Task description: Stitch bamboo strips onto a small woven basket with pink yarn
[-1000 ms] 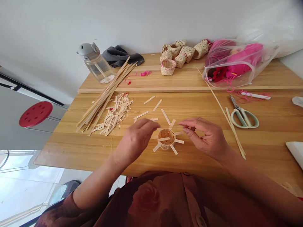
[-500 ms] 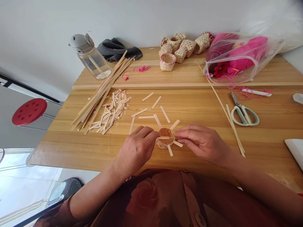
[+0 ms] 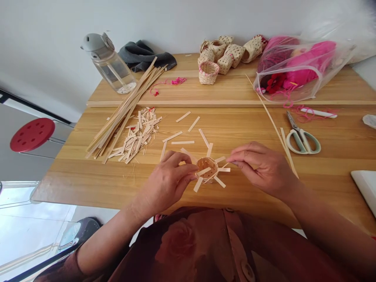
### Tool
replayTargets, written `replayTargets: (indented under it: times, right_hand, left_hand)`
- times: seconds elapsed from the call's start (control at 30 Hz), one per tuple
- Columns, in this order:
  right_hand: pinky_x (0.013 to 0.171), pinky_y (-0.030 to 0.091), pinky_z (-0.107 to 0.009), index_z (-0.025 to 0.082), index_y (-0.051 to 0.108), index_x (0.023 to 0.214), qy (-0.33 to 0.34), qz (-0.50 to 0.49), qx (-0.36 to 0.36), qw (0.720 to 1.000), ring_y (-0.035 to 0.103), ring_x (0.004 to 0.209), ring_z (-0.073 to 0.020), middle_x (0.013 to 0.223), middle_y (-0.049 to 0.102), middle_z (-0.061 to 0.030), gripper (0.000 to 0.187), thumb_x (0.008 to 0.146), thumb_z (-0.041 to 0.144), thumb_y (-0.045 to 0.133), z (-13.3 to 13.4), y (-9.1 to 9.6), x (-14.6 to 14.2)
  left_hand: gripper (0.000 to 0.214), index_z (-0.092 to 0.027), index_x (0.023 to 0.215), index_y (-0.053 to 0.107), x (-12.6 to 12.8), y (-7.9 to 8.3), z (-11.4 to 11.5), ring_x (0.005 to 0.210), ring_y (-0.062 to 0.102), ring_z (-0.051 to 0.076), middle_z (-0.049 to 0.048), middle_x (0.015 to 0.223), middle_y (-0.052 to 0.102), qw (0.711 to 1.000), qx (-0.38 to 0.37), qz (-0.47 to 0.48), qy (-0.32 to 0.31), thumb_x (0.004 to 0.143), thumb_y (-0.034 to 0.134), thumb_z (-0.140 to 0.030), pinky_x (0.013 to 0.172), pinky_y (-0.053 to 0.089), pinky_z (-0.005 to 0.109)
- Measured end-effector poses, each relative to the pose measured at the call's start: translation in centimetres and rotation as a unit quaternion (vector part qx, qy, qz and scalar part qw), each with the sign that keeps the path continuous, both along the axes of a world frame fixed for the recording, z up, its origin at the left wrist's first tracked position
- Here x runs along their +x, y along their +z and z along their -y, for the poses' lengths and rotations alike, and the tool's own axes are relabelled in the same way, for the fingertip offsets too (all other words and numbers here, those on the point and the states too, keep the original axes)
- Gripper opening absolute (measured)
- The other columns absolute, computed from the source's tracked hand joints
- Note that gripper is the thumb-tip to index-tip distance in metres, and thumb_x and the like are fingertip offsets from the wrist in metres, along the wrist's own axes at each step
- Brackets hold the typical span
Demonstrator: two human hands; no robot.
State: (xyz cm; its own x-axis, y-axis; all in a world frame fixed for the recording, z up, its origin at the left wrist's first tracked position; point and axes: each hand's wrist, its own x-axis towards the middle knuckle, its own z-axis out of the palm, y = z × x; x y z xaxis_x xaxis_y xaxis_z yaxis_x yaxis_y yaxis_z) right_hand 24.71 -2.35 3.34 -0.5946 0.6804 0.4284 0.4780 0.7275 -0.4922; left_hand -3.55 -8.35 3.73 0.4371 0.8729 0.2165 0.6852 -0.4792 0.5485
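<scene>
A small woven basket (image 3: 208,167) stands on the table in front of me, with flat strip ends sticking out around its rim like rays. My left hand (image 3: 176,172) pinches the basket's left rim, thumb and fingers closed on it. On the other side, my right hand (image 3: 252,164) holds the end of a thin strip (image 3: 225,166) between thumb and fingertips. That strip runs back to the basket's rim. Several short cut strips (image 3: 182,142) lie on the wood just beyond the basket.
Long strips (image 3: 129,109) and a heap of scraps (image 3: 141,135) lie left, near a water bottle (image 3: 110,66). Finished baskets (image 3: 232,55) stand at the back. Scissors (image 3: 302,137), long thin strips (image 3: 273,121) and a bag of pink yarn (image 3: 299,70) are right.
My right hand has moved right and slightly up, away from the rim, drawing the thin strip out. The basket has turned, so its protruding ends point differently. My left hand stays at the left rim.
</scene>
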Motion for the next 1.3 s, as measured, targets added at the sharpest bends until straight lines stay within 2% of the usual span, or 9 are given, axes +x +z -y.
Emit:
replayTargets:
  times: [0.13, 0.33, 0.43, 0.6, 0.73, 0.83, 0.97, 1.1, 1.3]
  right_hand:
    - [0.080, 0.056, -0.033, 0.029, 0.072, 0.101, -0.049, 0.003, -0.006, 0.999, 0.070, 0.089, -0.0199, 0.094, 0.074, -0.0020, 0.023, 0.091, 0.011, 0.061, 1.0, 1.1, 0.3]
    - [0.076, 0.054, -0.032, 0.027, 0.071, 0.103, -0.065, 0.027, -0.001, 0.998, 0.069, 0.082, -0.0187, 0.090, 0.074, -0.0019, 0.022, 0.092, 0.012, 0.060, 2.6, 1.4, -0.3]
    - [0.074, 0.053, -0.031, 0.025, 0.070, 0.099, -0.088, 0.037, 0.003, 0.995, 0.069, 0.079, -0.0179, 0.088, 0.074, -0.0013, 0.019, 0.092, 0.012, 0.059, 3.0, 1.4, -0.3]
    - [0.076, 0.051, -0.030, 0.023, 0.070, 0.098, -0.105, 0.059, -0.034, 0.992, 0.067, 0.082, -0.0165, 0.089, 0.073, -0.0008, 0.015, 0.093, 0.014, 0.059, 3.2, 1.2, 0.4]
    - [0.078, 0.050, -0.029, 0.022, 0.070, 0.100, -0.086, 0.057, -0.055, 0.993, 0.066, 0.085, -0.0158, 0.091, 0.073, -0.0009, 0.016, 0.093, 0.013, 0.059, 3.4, 1.0, 0.6]
    - [0.079, 0.049, -0.029, 0.021, 0.070, 0.102, -0.071, 0.050, -0.056, 0.995, 0.066, 0.085, -0.0156, 0.090, 0.072, -0.0015, 0.016, 0.093, 0.012, 0.059, 3.6, 1.0, 0.2]
    - [0.080, 0.049, -0.031, 0.018, 0.070, 0.102, -0.036, 0.059, -0.029, 0.997, 0.063, 0.085, -0.0176, 0.088, 0.070, -0.0041, 0.017, 0.094, 0.011, 0.057, 4.1, 0.8, -1.0]
    - [0.080, 0.049, -0.034, 0.016, 0.070, 0.100, -0.018, 0.078, -0.005, 0.997, 0.060, 0.086, -0.0202, 0.088, 0.069, -0.0060, 0.018, 0.093, 0.009, 0.055, 4.4, 0.7, -2.1]
    - [0.083, 0.047, -0.031, 0.016, 0.070, 0.095, 0.028, 0.068, -0.047, 0.996, 0.058, 0.091, -0.0189, 0.094, 0.070, -0.0058, 0.022, 0.090, 0.002, 0.054, 4.6, 0.8, -2.4]
  left_hand:
    - [0.017, -0.021, 0.109, 0.067, 0.8, -0.6, 0.6, 0.093, 0.059, 0.019, 0.0071, 0.099, 0.067, 0.997, 0.024, -0.068, -0.018, 0.100, 0.054, -0.026, 0.080, 0.053, 0.033]
    - [0.013, -0.022, 0.092, 0.067, 2.5, 0.1, 1.1, 0.086, 0.054, 0.022, 0.0049, 0.091, 0.067, 0.970, 0.155, -0.185, -0.028, 0.096, 0.062, -0.033, 0.073, 0.043, 0.038]
    - [0.014, -0.023, 0.092, 0.069, 2.7, 0.1, 0.8, 0.095, 0.054, 0.023, 0.0040, 0.098, 0.071, 0.972, 0.166, -0.163, -0.023, 0.094, 0.065, -0.037, 0.082, 0.039, 0.039]
    - [0.017, -0.025, 0.108, 0.070, 2.5, -0.7, 0.7, 0.128, 0.049, 0.028, -0.0003, 0.123, 0.072, 0.990, 0.100, -0.093, -0.045, 0.098, 0.061, -0.036, 0.102, 0.031, 0.045]
    - [0.024, -0.027, 0.114, 0.069, 2.2, -1.6, 1.2, 0.139, 0.044, 0.030, -0.0009, 0.119, 0.075, 0.992, 0.102, -0.059, -0.040, 0.095, 0.065, -0.040, 0.115, 0.018, 0.052]
    - [0.017, -0.028, 0.110, 0.070, 2.2, -2.5, 1.6, 0.139, 0.045, 0.028, -0.0020, 0.113, 0.077, 0.989, 0.128, -0.062, -0.031, 0.094, 0.068, -0.033, 0.118, 0.012, 0.053]
    - [0.016, -0.027, 0.107, 0.070, 2.5, -2.9, 1.6, 0.130, 0.051, 0.026, -0.0020, 0.105, 0.077, 0.984, 0.162, -0.063, -0.029, 0.095, 0.064, -0.019, 0.112, 0.023, 0.050]
    - [0.015, -0.018, 0.107, 0.068, 2.6, -2.1, 1.5, 0.113, 0.060, 0.021, 0.0042, 0.106, 0.073, 0.982, 0.140, -0.060, -0.113, 0.099, 0.055, -0.016, 0.099, 0.043, 0.038]
    - [0.017, -0.013, 0.111, 0.066, 2.1, -1.8, 1.7, 0.127, 0.056, 0.026, 0.0065, 0.110, 0.072, 0.977, 0.146, -0.035, -0.154, 0.099, 0.055, -0.014, 0.105, 0.051, 0.039]
